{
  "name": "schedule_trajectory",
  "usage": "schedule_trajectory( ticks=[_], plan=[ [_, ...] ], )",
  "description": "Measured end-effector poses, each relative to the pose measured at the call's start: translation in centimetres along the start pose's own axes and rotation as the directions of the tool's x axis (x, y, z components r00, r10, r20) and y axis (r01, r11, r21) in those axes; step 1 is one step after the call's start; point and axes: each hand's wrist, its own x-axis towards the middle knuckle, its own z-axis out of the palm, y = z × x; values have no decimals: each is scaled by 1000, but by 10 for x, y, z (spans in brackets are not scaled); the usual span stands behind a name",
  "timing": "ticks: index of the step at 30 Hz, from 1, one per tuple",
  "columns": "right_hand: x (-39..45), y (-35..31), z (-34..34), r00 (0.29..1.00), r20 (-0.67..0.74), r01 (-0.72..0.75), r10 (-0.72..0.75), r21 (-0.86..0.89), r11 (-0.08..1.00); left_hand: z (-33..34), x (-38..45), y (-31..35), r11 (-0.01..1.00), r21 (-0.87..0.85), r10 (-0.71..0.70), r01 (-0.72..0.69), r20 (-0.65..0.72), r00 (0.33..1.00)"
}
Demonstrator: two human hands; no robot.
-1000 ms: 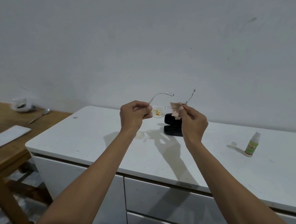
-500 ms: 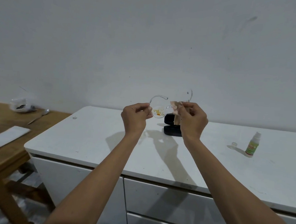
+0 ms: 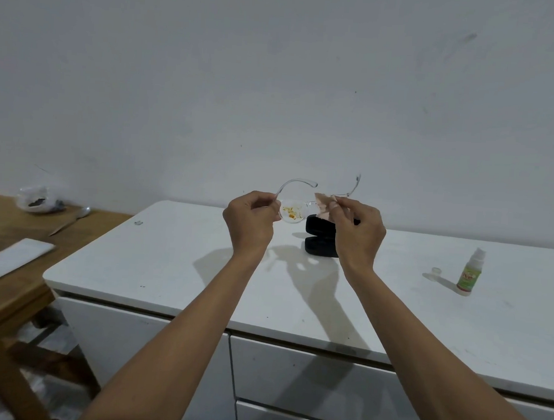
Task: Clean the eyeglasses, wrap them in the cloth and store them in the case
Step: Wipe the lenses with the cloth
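I hold clear-framed eyeglasses (image 3: 293,212) up in the air above the white cabinet top (image 3: 174,268). Their left lens carries orange and yellow smears. My left hand (image 3: 250,221) pinches the frame at its left end, where one temple arm curves up and away. My right hand (image 3: 358,229) presses a small peach cloth (image 3: 323,206) around the right lens, which the cloth hides. The other temple arm sticks up behind that hand. A black glasses case (image 3: 319,236) lies open on the cabinet just behind my hands.
A small green-labelled spray bottle (image 3: 469,272) stands at the right of the cabinet top with its clear cap (image 3: 436,272) beside it. To the left is a wooden table (image 3: 11,294) with a folded white cloth (image 3: 10,260), a spoon (image 3: 70,221) and a plastic bag (image 3: 38,200).
The glasses have tilted back so both temple arms point up and away again. My hands stay at the same height, the right one still working the cloth on the lens.
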Motion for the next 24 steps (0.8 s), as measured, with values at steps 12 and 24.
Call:
schedule_trajectory(
  ticks=[12,24],
  plan=[
    [-4,2,12,981,-46,-178,190,193,965,3,-4,-1,999,34,33,-33,4,999],
    [3,-7,20,893,-103,-331,439,512,793,3,-4,-5,1000,-2,-11,11,56,998]
  ],
)
